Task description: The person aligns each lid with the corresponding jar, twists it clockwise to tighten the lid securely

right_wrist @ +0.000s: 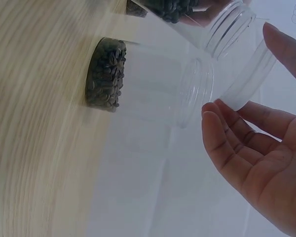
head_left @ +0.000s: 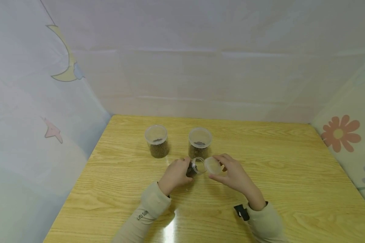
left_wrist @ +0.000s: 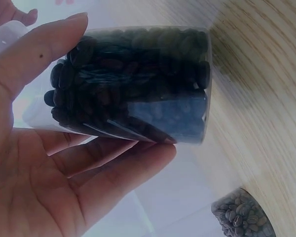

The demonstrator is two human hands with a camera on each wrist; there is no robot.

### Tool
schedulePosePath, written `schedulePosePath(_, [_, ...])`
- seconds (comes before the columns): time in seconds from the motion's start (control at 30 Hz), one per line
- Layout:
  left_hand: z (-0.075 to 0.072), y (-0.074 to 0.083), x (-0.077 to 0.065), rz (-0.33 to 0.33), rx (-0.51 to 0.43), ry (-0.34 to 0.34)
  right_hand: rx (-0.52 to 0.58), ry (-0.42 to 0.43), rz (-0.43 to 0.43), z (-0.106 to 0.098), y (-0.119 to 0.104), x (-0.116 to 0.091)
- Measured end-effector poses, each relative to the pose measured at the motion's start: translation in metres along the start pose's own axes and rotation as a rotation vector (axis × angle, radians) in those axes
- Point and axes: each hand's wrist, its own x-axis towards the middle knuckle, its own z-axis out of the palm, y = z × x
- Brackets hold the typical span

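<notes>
My left hand (head_left: 175,172) grips a small clear jar (left_wrist: 138,84) with thumb and fingers round its side. Dark, glossy beans fill much of it, and it leans with its open mouth toward the right. Between thumb and fingertips my right hand (head_left: 235,172) holds a round translucent lid (head_left: 213,165). In the right wrist view the lid (right_wrist: 249,81) stands on edge right beside the jar's threaded mouth (right_wrist: 232,27). Just behind the hands, a clear jar (head_left: 197,151) with brownish beans stands upright on the table.
A second upright jar (head_left: 159,149), part filled with similar beans, stands to the left. Both standing jars rest on the wood-grain table (head_left: 280,162). Pale printed sheets (head_left: 200,74) hang at the back and both sides. A black strap piece (head_left: 241,212) sits at the right cuff.
</notes>
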Motion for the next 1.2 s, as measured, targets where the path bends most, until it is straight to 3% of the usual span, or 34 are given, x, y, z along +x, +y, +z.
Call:
schedulePosePath(0.57, [-0.002, 0.003, 0.001, 0.031, 0.057, 0.008, 0.030, -0.007, -0.042, 0.014, -0.005, 0.011])
schedulePosePath(1.2, [-0.001, 0.004, 0.003, 0.011, 0.075, 0.004, 0.032, -0.020, -0.037, 0.023, -0.008, 0.016])
